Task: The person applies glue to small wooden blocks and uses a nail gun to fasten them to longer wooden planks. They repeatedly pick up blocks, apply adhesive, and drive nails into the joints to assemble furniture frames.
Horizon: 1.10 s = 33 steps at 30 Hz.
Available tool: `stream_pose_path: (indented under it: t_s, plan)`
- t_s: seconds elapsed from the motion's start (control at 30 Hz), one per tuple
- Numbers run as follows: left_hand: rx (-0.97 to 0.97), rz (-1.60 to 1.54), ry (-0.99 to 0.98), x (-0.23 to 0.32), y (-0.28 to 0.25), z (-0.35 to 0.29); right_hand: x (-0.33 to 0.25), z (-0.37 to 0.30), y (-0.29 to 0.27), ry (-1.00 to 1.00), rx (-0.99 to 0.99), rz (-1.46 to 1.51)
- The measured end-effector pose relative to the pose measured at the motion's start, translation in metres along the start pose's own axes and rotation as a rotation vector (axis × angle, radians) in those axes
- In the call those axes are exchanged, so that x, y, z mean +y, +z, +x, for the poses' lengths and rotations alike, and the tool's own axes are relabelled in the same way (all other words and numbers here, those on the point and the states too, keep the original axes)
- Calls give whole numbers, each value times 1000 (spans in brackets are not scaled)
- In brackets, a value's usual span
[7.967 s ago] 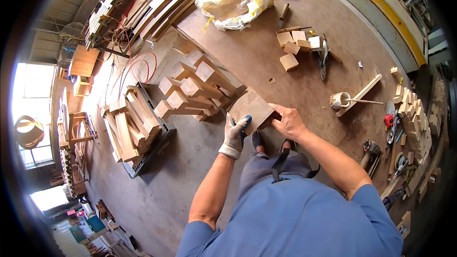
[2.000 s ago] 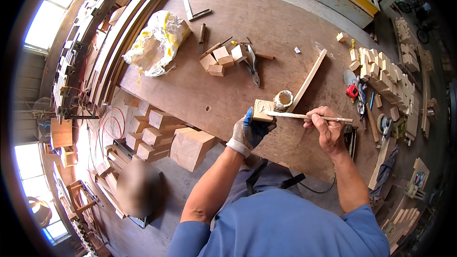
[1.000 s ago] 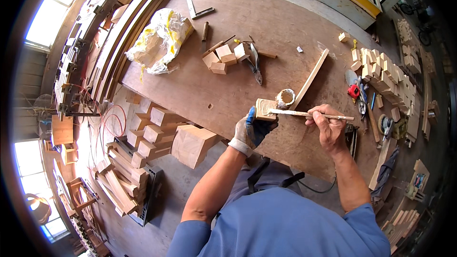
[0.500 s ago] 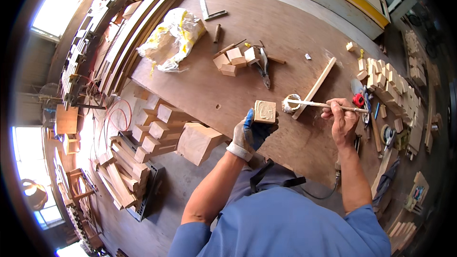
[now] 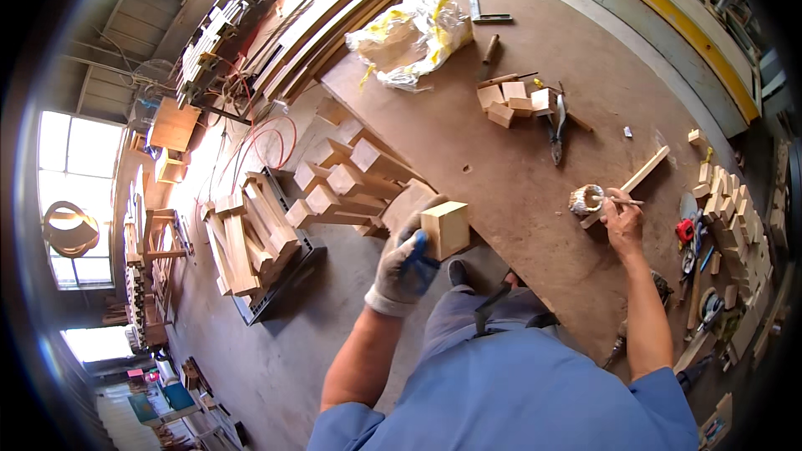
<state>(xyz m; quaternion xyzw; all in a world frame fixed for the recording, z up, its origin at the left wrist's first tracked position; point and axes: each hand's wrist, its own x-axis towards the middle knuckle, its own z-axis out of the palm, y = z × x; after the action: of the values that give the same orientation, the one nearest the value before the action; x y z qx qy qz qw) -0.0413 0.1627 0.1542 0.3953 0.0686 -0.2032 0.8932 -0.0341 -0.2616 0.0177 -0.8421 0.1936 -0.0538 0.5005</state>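
My left hand (image 5: 403, 271), in a pale glove with blue on the fingers, is closed around a square wooden block (image 5: 445, 229) beside the table's left edge. Just behind the block is the end of a thick wooden post (image 5: 407, 203); whether they touch, I cannot tell. Over the table, my bare right hand (image 5: 622, 221) grips a thin stick (image 5: 631, 200) at the small crusted white pot (image 5: 587, 199). The stick's far end is hidden at the pot. A wooden strip (image 5: 637, 177) lies beside the pot.
Small blocks (image 5: 511, 103), pliers (image 5: 558, 135), a crumpled plastic bag (image 5: 418, 38) and a try square (image 5: 479, 2) lie on the table (image 5: 493, 192). Stacked pieces (image 5: 739, 209) and tools line its right side. Wooden posts (image 5: 344, 179) and a loaded dark crate (image 5: 263, 234) stand left.
My left hand has carried the block left, off the table's edge, turning its glue-smeared face out of sight. My right hand has drawn nearer the pot with the stick. The view has swung left.
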Motion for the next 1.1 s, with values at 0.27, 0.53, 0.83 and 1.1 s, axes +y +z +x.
stream_pose_path:
  t_s: [0.27,0.53,0.83,1.1]
  plan:
    - [157,985,277,74,-53,-20,30,-101,15,117,-269,-607]
    - [-137,1690,453,63,-70,8,38,-162,59,67,-310,-777]
    - [-223,1880,346,58,-57,28,33,-168,53,1,-411,-800]
    - [-234,1888,279,48,-56,37,39,-169,52,-33,-425,-869]
